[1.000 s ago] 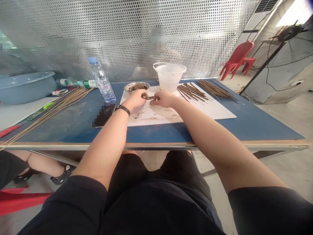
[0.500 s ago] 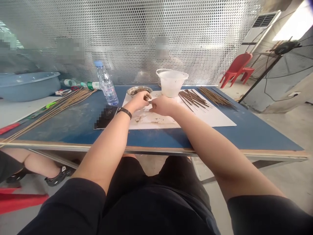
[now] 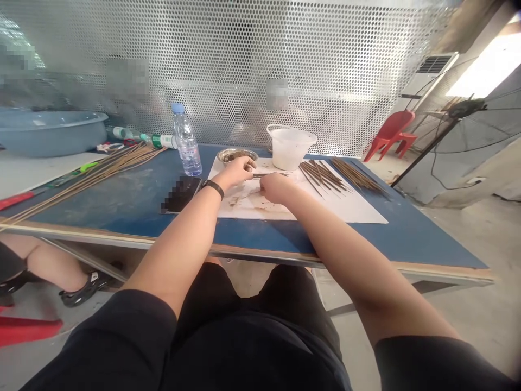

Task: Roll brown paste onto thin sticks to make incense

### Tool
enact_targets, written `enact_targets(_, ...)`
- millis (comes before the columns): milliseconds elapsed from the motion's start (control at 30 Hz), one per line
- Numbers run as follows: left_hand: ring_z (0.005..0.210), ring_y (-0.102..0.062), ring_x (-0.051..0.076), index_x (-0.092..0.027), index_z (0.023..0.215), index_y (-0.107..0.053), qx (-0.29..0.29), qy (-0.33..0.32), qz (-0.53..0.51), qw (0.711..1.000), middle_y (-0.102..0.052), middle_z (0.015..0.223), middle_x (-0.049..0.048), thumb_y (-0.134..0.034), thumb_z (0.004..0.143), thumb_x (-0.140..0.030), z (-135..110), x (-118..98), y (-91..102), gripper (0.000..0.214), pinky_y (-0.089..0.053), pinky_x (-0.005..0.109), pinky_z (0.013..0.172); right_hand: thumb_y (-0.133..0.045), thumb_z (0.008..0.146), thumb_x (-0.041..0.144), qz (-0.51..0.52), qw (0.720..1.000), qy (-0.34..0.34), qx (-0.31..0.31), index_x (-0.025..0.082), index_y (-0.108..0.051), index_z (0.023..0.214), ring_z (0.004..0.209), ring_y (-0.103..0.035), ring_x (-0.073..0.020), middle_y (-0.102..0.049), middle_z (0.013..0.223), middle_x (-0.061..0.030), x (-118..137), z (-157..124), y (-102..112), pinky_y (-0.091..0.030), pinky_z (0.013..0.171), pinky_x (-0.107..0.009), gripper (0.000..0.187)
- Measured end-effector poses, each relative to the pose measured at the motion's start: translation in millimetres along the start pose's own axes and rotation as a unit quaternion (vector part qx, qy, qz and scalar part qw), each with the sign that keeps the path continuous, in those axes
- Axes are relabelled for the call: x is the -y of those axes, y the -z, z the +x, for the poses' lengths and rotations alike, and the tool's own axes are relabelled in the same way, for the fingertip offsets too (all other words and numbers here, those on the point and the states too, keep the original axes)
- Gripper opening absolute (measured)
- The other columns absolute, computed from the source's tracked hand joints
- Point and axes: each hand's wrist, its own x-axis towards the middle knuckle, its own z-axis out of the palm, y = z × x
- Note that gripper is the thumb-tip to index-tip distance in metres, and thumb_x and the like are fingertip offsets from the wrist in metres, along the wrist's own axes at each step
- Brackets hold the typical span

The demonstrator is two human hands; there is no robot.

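Mid-way by the look of the counter: long pale sticks lie in a loose bundle on the L side, w/ two piles of shorter dark sticks on the R, the nearer pile on a white sheet and the farther one at the sheet's edge. Lots left in both lots, so nowhere near done, as far as can be judged.

L grip closed, fingers curled, pinching the end of one thin dark stick, which lies roughly flat just above the sheet, pointing R. R grip curled, resting on the sheet right below the stick, v. close to it; can't tell if it's touching or holding, the view's too small.

Metal bowl of brown paste sits just past the L grip, w/ white plastic jug beside it. Brown smears on sheet near both grips. Phone and water bottle on L, off the sheet.
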Motion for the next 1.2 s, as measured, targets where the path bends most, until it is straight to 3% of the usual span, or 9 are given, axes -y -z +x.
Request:
enact_targets(133, 0.065, -0.043, 0.016, -0.023, 0.088, -0.062, 0.018, -0.008, 0.006, 1.0, -0.048, 0.074, -0.0023, -0.07, 0.068, -0.002, 0.2, 0.3, 1.1, 0.03, -0.032, 0.033, 0.064, -0.054, 0.102, 0.028, -0.035, 0.999, 0.028, 0.019, 0.013, -0.078, 0.115, 0.108, -0.073, -0.0341, -0.078, 0.118, -0.0206, -0.6, -19.1, 3.8, -0.052, 0.083, -0.037, 0.032)
enact_targets(433, 0.062, -0.045, 0.018, -0.024, 0.09, -0.063, 0.03, 0.001, -0.01, 0.999, -0.051, 0.068, -0.0015, -0.07, 0.064, -0.003, 2.7, 2.6, -2.1, 0.034, -0.033, 0.034, 0.063, -0.052, 0.105, 0.046, -0.036, 0.999, 0.031, 0.014, 0.015, -0.07, 0.137, 0.119, -0.07, -0.0364, -0.076, 0.127, -0.02, 3.3, -82.7, 4.4, -0.052, 0.092, -0.04, 0.048)
enact_targets(533, 0.062, -0.043, 0.018, -0.024, 0.093, -0.063, 0.039, -0.004, -0.017, 0.999, -0.05, 0.07, -0.0013, -0.069, 0.066, -0.003, 3.1, 4.2, -1.9, 0.035, -0.032, 0.034, 0.062, -0.045, 0.107, 0.052, -0.037, 0.999, 0.025, 0.015, 0.01, -0.067, 0.138, 0.124, -0.067, -0.0384, -0.072, 0.133, -0.0235, 4.1, -71.4, 0.2, -0.052, 0.096, -0.043, 0.057)
enact_targets(667, 0.059, -0.037, 0.016, -0.025, 0.099, -0.064, 0.06, -0.006, -0.05, 0.997, -0.045, 0.071, -0.0026, -0.07, 0.068, -0.004, 0.1, 3.3, 0.4, 0.038, -0.03, 0.034, 0.059, -0.038, 0.107, 0.061, -0.027, 0.999, 0.027, 0.01, 0.002, -0.064, 0.137, 0.134, -0.059, -0.0412, -0.067, 0.139, -0.0284, -4.9, -33.4, -13.2, -0.049, 0.105, -0.048, 0.071)
enact_targets(800, 0.06, -0.036, 0.015, -0.024, 0.096, -0.064, 0.067, -0.014, -0.085, 0.994, -0.043, 0.072, -0.0026, -0.069, 0.067, -0.001, -2.6, 0.9, 0.2, 0.037, -0.029, 0.033, 0.059, -0.03, 0.109, 0.062, -0.015, 0.999, 0.037, 0.002, 0.0, -0.052, 0.151, 0.158, -0.031, -0.0434, -0.041, 0.166, -0.0293, -17.3, -7.8, -24.7, -0.033, 0.124, -0.054, 0.078)
enact_targets(900, 0.059, -0.037, 0.014, -0.024, 0.095, -0.064, 0.069, -0.013, -0.101, 0.992, -0.044, 0.07, -0.0032, -0.069, 0.066, 0.001, 0.8, 3.7, -1.6, 0.038, -0.029, 0.033, 0.059, -0.026, 0.11, 0.059, -0.004, 0.997, 0.072, 0.017, 0.0, -0.045, 0.157, 0.164, -0.017, -0.0432, -0.026, 0.174, -0.0268, -21.0, -15.8, -23.9, -0.026, 0.127, -0.059, 0.078)
enact_targets(1000, 0.058, -0.039, 0.014, -0.024, 0.092, -0.063, 0.071, -0.012, -0.125, 0.99, -0.045, 0.067, -0.0041, -0.069, 0.065, 0.002, 6.5, 8.4, -3.5, 0.038, -0.031, 0.034, 0.059, -0.034, 0.109, 0.057, 0.009, 0.993, 0.114, 0.022, 0.002, -0.054, 0.149, 0.156, -0.036, -0.043, -0.047, 0.163, -0.0276, -19.8, -42.3, -15.0, -0.038, 0.121, -0.053, 0.072)
enact_targets(1100, 0.057, -0.04, 0.014, -0.023, 0.092, -0.063, 0.066, -0.013, -0.143, 0.987, -0.045, 0.065, -0.005, -0.069, 0.065, 0.005, 7.6, 8.1, -4.7, 0.039, -0.033, 0.034, 0.06, -0.041, 0.107, 0.056, 0.026, 0.99, 0.135, 0.016, 0.01, -0.065, 0.14, 0.136, -0.06, -0.0393, -0.065, 0.146, -0.0217, -16.7, -70.5, -5.2, -0.047, 0.111, -0.049, 0.061)
enact_targets(1200, 0.056, -0.041, 0.013, -0.023, 0.091, -0.063, 0.052, -0.004, -0.143, 0.988, -0.043, 0.062, -0.0062, -0.072, 0.065, 0.005, 3.9, 2.8, -5.0, 0.039, -0.034, 0.034, 0.061, -0.047, 0.105, 0.056, 0.037, 0.99, 0.134, 0.007, 0.013, -0.065, 0.139, 0.132, -0.063, -0.0385, -0.066, 0.146, -0.0195, -13.4, -86.3, -0.4, -0.047, 0.11, -0.048, 0.058)
